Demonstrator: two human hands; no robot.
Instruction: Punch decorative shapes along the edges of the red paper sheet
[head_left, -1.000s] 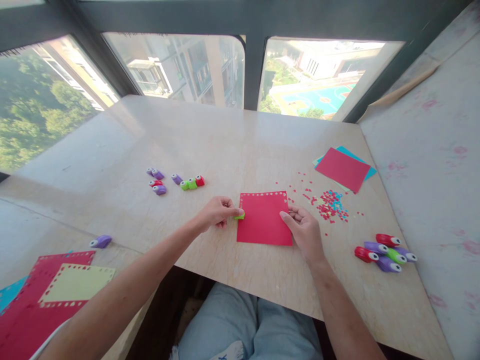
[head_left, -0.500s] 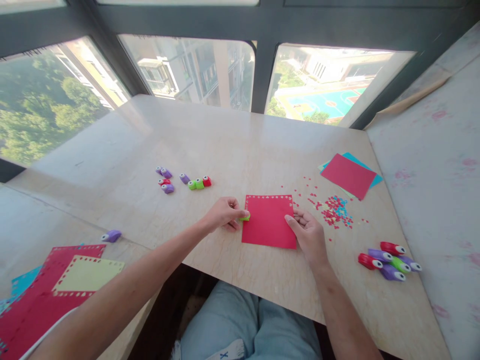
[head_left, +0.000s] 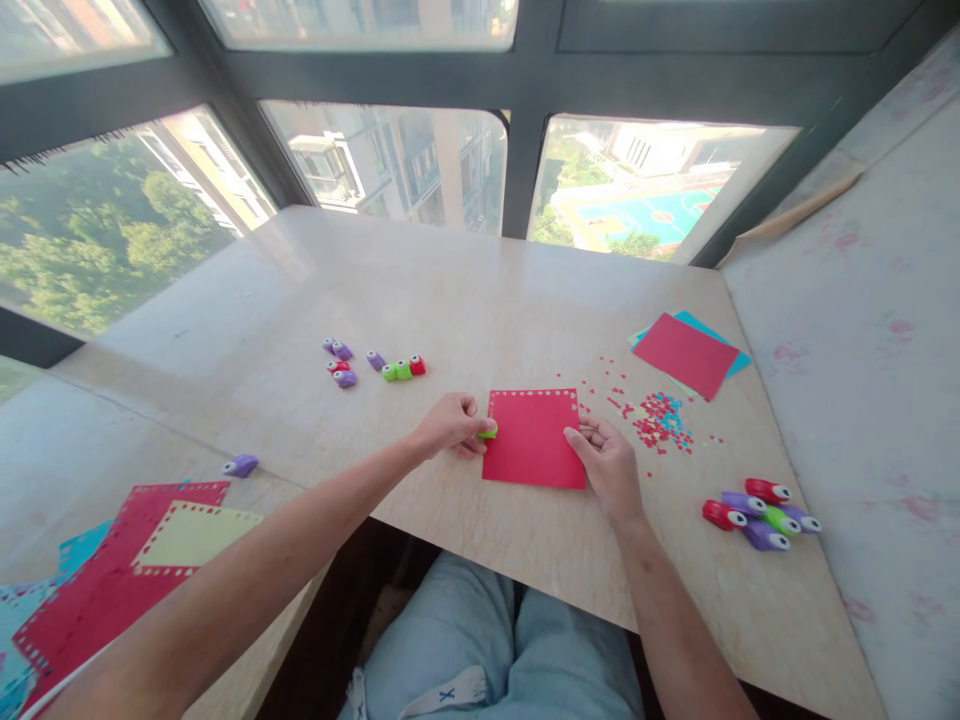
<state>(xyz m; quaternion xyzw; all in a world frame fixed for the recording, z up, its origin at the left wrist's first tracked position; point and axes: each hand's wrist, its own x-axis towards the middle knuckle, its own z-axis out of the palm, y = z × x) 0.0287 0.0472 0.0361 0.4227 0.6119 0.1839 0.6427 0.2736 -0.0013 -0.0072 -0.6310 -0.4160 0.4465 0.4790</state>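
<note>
A red sheet of paper [head_left: 532, 440] lies in front of me, with a row of small punched holes along its far edge and a few down the far parts of both sides. At its left edge my left hand [head_left: 459, 425] grips a small green craft punch [head_left: 488, 432], thumb on top. The punch sits over the paper's edge and is mostly hidden by the fingers. My right hand [head_left: 606, 455] pinches the sheet's right edge, thumb above and fingers partly hidden behind it.
Paper confetti [head_left: 664, 420] lies right of the sheet, below stacked coloured paper [head_left: 686, 352]. Several more punches sit at the right [head_left: 765, 515] and back left [head_left: 403, 369]. A purple punch [head_left: 241, 466] stands near punched sheets [head_left: 97, 590] at the left.
The camera view has shifted slightly, so everything on the table appears a little displaced. Both hands keep their hold on the punch and the red paper, with no clear change in the holes.
</note>
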